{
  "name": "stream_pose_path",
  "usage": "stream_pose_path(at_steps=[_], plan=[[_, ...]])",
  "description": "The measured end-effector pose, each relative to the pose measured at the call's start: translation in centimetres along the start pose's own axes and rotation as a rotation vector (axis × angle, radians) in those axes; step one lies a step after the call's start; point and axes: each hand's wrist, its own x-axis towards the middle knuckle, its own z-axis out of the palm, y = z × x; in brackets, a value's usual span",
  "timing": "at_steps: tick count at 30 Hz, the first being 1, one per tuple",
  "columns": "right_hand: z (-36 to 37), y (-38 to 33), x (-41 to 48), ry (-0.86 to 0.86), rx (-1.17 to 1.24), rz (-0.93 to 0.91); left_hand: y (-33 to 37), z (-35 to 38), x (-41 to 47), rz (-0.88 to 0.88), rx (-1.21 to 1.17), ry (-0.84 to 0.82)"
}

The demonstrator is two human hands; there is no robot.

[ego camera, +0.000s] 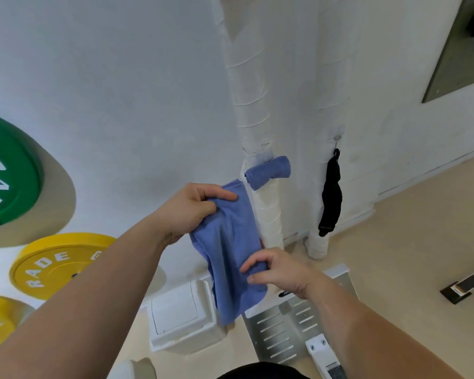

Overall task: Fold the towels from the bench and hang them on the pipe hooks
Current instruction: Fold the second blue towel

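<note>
Item: blue towel (230,250) — hanging in the air in front of the near wrapped pipe (260,149), held at both ends. My left hand (192,212) has its fingers (225,196) closed round the bunched upper edge. My right hand (282,272) pinches the lower right edge, thumb and fingers narrow on the cloth. Second blue towel (268,172) — rolled, hung on that pipe just above. Black cloth (331,198) — on a hook (336,152) at the far pipe, right. White bin (181,321) on the floor below.

A green plate (6,170) and two yellow plates (58,265) lean on the white wall. A white bin (181,321) stands on the floor, beside a metal footplate (288,332).
</note>
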Motion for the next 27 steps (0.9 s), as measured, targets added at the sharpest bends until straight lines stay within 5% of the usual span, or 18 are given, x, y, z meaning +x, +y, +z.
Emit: stream_pose_path(at_steps=[8,19,27], plan=[[-2.3,1.6,0.6,0.054,-0.333,0.113,-4.4,-1.2,-1.0,-0.08,-0.029,0.296],[-5.7,3.5,-1.0,0.524,0.306,0.166,-10.5,-0.6,-2.5,-0.238,-0.1,0.421],[-2.8,-0.4,0.1,0.569,0.044,0.088,-10.4,4.6,-3.1,0.06,0.169,0.287]])
